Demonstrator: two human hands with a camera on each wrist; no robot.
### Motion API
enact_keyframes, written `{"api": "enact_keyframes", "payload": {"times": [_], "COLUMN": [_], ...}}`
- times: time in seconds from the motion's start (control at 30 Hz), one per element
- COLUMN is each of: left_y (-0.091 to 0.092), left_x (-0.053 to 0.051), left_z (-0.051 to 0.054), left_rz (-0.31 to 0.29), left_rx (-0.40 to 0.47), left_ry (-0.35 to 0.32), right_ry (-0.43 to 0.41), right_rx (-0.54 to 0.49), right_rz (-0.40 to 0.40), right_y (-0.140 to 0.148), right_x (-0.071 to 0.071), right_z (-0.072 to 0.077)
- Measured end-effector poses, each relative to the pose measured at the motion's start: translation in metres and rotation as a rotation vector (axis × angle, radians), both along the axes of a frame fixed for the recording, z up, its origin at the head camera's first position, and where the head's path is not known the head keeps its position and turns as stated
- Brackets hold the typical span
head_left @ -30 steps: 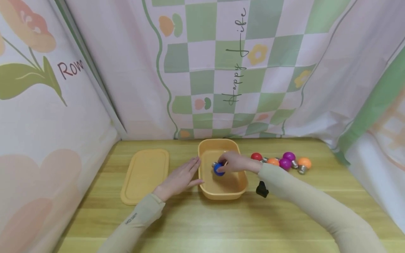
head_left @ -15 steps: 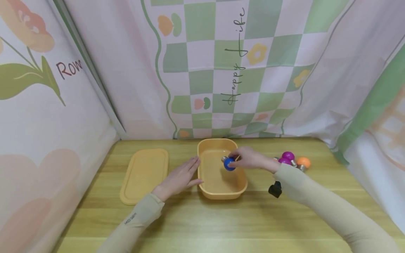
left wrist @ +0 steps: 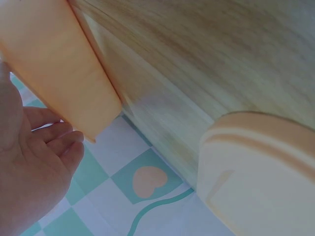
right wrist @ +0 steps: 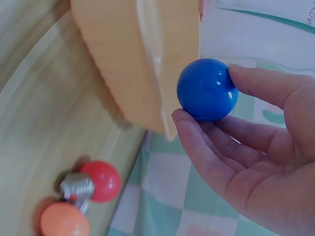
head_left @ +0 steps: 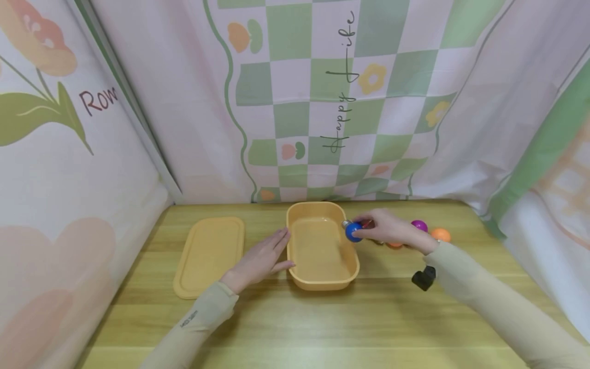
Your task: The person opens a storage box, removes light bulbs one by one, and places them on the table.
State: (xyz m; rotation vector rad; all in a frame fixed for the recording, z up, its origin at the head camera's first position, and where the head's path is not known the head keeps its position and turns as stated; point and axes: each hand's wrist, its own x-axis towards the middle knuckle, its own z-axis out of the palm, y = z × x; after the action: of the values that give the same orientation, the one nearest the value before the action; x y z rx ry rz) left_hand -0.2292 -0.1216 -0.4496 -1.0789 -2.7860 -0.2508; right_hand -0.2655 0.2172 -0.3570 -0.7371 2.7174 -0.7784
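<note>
My right hand (head_left: 387,225) pinches a blue light bulb (head_left: 354,232) with a silver metal base above the right rim of a yellow-orange plastic box (head_left: 322,285). In the right wrist view the thumb and fingertips grip the round part of the blue bulb (right wrist: 206,89), and its base is hidden. The left hand (head_left: 260,256) rests against the box's left rim with its fingers fairly straight. From the left wrist, the fingers of that hand (left wrist: 39,152) appear beside the box's wall (left wrist: 64,64).
Right of the box lie orange (head_left: 441,235) and purple (head_left: 419,226) bulbs, partly hidden by the right arm. A red bulb (right wrist: 102,181) shows in the right wrist view. The matching lid (head_left: 210,256) lies flat at left. Curtains hang behind the wooden table (head_left: 286,328).
The right hand has carried the blue bulb up and rightward, from inside the box to over its right rim. My left hand has stayed against the left rim.
</note>
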Motion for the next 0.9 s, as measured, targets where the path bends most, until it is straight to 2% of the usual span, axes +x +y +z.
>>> {"api": "enact_keyframes", "payload": {"times": [0.23, 0.43, 0.73, 0.9], "left_y": [-0.001, 0.000, 0.000, 0.000], "left_x": [0.000, 0.000, 0.000, 0.000], "left_z": [0.000, 0.001, 0.000, 0.001], "left_rz": [0.002, 0.005, 0.010, 0.014], "left_rx": [0.000, -0.007, -0.014, -0.021], "left_ry": [0.012, -0.012, -0.016, -0.014], "right_ry": [0.020, 0.008, 0.080, 0.059], "right_rx": [0.005, -0.014, 0.049, 0.051], "right_rz": [-0.038, -0.088, -0.167, -0.220], "right_y": [0.030, 0.056, 0.089, 0.106], "right_x": [0.005, 0.009, 0.014, 0.017], "right_z": [0.001, -0.003, -0.005, -0.008]}}
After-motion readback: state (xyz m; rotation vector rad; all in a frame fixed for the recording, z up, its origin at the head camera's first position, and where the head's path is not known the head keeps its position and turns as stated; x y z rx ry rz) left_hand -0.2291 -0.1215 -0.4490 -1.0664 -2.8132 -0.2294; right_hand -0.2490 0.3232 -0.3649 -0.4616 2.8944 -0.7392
